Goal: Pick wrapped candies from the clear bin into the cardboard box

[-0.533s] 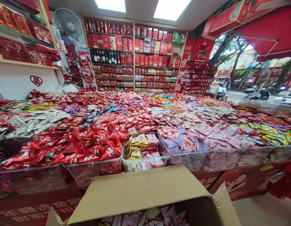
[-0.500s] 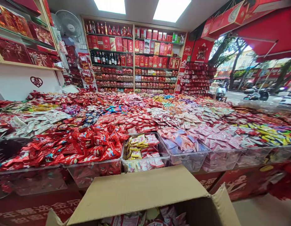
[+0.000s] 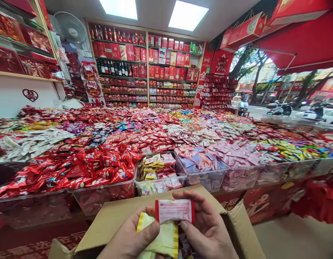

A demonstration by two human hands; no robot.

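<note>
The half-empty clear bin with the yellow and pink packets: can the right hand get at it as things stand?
Probably yes. The clear bin sits open-topped just beyond the cardboard box flap, nothing covering it. But the right hand has a grip on a red-edged packet, so it arrives full.

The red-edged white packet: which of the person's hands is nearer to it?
Right. The right hand pinches the red-edged white packet at its right end. The left hand sits lower left, thumb on the yellow packet, near its left edge.
</note>
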